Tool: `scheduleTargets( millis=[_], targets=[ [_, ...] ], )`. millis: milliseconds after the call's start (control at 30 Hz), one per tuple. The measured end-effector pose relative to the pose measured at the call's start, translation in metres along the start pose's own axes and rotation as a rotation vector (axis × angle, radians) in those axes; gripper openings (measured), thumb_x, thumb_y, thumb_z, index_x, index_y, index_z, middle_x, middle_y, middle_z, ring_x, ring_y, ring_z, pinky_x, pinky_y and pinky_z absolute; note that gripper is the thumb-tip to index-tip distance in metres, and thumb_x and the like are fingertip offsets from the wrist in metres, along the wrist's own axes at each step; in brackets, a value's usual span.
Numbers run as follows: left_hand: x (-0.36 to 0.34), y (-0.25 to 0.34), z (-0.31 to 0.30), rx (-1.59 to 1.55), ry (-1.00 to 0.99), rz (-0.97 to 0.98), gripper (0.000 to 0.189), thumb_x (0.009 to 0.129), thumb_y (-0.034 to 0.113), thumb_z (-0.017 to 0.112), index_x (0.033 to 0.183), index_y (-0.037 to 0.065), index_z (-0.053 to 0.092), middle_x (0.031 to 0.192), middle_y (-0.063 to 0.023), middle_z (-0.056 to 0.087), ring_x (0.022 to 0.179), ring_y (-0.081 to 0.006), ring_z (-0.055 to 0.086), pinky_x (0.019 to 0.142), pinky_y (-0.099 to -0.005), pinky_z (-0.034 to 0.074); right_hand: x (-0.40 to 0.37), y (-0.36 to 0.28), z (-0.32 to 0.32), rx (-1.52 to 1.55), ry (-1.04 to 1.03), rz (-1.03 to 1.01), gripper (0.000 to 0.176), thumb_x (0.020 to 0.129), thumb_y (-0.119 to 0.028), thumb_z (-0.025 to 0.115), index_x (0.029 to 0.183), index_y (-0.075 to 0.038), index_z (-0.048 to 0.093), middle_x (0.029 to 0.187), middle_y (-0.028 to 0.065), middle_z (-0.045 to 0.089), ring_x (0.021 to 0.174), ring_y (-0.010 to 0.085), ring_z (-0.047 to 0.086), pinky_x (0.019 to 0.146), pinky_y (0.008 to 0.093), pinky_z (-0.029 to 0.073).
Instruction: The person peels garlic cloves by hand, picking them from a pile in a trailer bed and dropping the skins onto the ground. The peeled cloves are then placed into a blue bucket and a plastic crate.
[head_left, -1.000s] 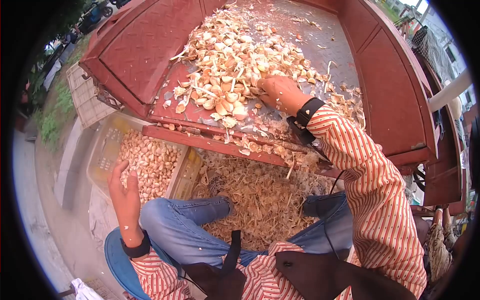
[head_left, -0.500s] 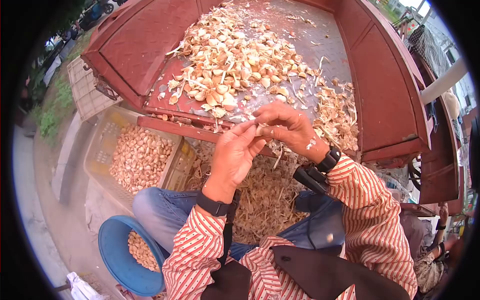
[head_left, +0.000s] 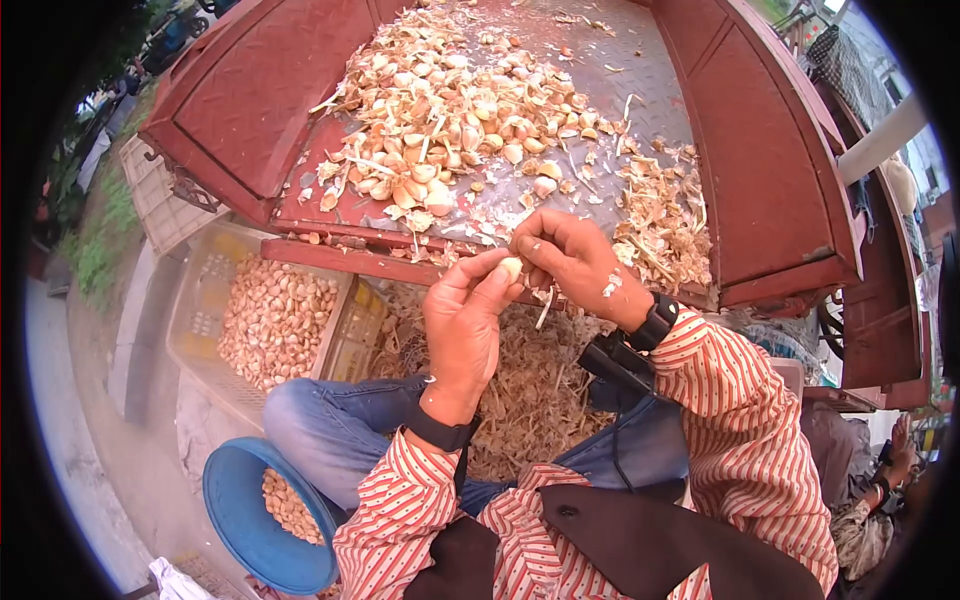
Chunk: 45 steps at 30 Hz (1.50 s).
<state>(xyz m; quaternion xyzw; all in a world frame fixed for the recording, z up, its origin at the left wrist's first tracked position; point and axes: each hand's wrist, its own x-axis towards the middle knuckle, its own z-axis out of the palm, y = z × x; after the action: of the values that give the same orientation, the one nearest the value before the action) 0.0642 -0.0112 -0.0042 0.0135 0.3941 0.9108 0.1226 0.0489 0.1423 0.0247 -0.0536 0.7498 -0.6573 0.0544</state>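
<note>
Between thumb and forefinger my left hand (head_left: pixel 465 320) pinches a pale garlic clove (head_left: pixel 512 268) at the front edge of the red cart bed. My right hand (head_left: pixel 575 260) is closed right beside the clove, its fingertips curled together; what they hold is hidden behind the fingers. A thin strip of dry stalk (head_left: pixel 545 308) hangs below the right fingers. Bits of skin stick to the back of that hand. Beyond both hands, a heap of loose garlic cloves (head_left: pixel 440 120) with dry stalks and skins lies on the cart bed (head_left: pixel 640 90).
Left of my knee stands a plastic crate (head_left: pixel 195 345) of garlic cloves (head_left: pixel 275 325). A blue tub (head_left: pixel 222 520) holds more cloves. Husks (head_left: pixel 535 400) cover the ground between my legs. Husk litter (head_left: pixel 665 225) lies at the bed's right. Another person's hand (head_left: pixel 900 445) shows at far right.
My hands have drawn slightly apart, and the pale clove now shows between them in my left fingertips. The view has shifted a little.
</note>
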Motion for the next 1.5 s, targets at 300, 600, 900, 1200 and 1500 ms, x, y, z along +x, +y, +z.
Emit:
scheduleTargets(
  millis=[300,600,900,1200,1500],
  targets=[
    [-0.055,0.138,-0.078,0.416,0.295,0.205,0.022,0.085,0.003,0.056,0.106,-0.005,0.056,0.09,-0.0074,0.061,0.076,-0.0111,0.059,0.067,-0.0199,0.049,0.024,-0.006,-0.046,-1.005,-0.043,-0.128,0.013,0.08,-0.018,0.059,0.083,-0.005,0.061,0.073,0.0151,0.06,0.066,0.0319,0.059,0.058,0.0397,0.045],
    [-0.184,0.227,-0.264,1.671,0.848,0.047,0.026,0.084,0.01,0.053,0.102,-0.008,0.058,0.098,-0.0144,0.06,0.088,-0.021,0.058,0.082,-0.0292,0.044,0.097,0.038,-0.078,-1.173,-0.027,-0.29,0.02,0.075,-0.009,0.057,0.093,-0.003,0.059,0.083,0.0151,0.057,0.08,0.0329,0.056,0.069,0.04,0.044],
    [-0.019,0.088,-0.028,0.565,-0.03,-0.126,0.04,0.093,0.017,0.046,0.128,-0.003,0.039,0.112,-0.0156,0.056,0.087,-0.0166,0.061,0.069,-0.0221,0.051,0.035,0.004,-0.037,-0.123,-0.092,-0.118,0.013,0.082,-0.006,0.061,0.095,-0.004,0.059,0.084,0.0041,0.063,0.077,0.0107,0.059,0.068,0.0262,0.048],
    [-0.007,0.024,-0.009,-0.105,-0.081,-0.341,0.031,0.093,0.015,0.049,0.117,-0.005,0.049,0.088,-0.0073,0.059,0.06,-0.0035,0.048,0.049,-0.0125,0.039,-0.005,-0.016,-0.017,-0.281,-0.147,-0.388,0.012,0.081,-0.01,0.064,0.092,-0.005,0.063,0.082,0.0064,0.058,0.072,0.0154,0.056,0.065,0.0271,0.046],
    [-0.088,0.088,0.091,-0.376,-0.95,-0.089,0.021,0.09,0.011,0.052,0.1,-0.008,0.055,0.082,-0.0161,0.058,0.06,-0.0177,0.051,0.051,-0.0243,0.039,0.046,0.022,-0.046,-1.109,-0.129,-0.333,0.016,0.082,-0.011,0.056,0.095,-0.003,0.059,0.084,0.0143,0.056,0.076,0.0333,0.057,0.066,0.0397,0.046]
  ],
)
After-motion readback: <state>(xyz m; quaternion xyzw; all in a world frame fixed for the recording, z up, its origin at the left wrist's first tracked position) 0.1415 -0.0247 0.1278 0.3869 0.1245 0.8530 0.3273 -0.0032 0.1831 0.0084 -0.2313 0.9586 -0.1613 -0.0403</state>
